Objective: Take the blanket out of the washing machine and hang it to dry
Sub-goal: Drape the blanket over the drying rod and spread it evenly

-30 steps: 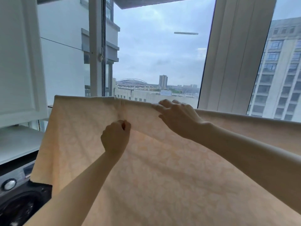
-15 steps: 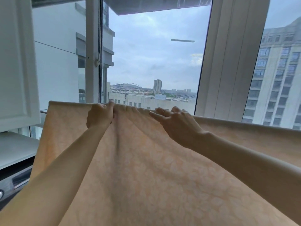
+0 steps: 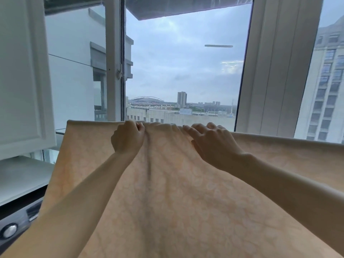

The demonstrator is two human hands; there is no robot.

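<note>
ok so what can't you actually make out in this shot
Head view: whatever the blanket hangs over, a rail or a line, is hidden under its top fold.
Head view: the blanket's bottom and right end are cut off by the frame.
Head view: the washing machine shows only a corner at lower left; the frame edge and the blanket hide the rest.

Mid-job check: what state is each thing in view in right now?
blanket: hanging spread out, top edge bunched between the hands.
left hand: grips the top edge.
right hand: fingers rest flat on the top edge.
washing machine: only a corner shows; door unseen.
</note>
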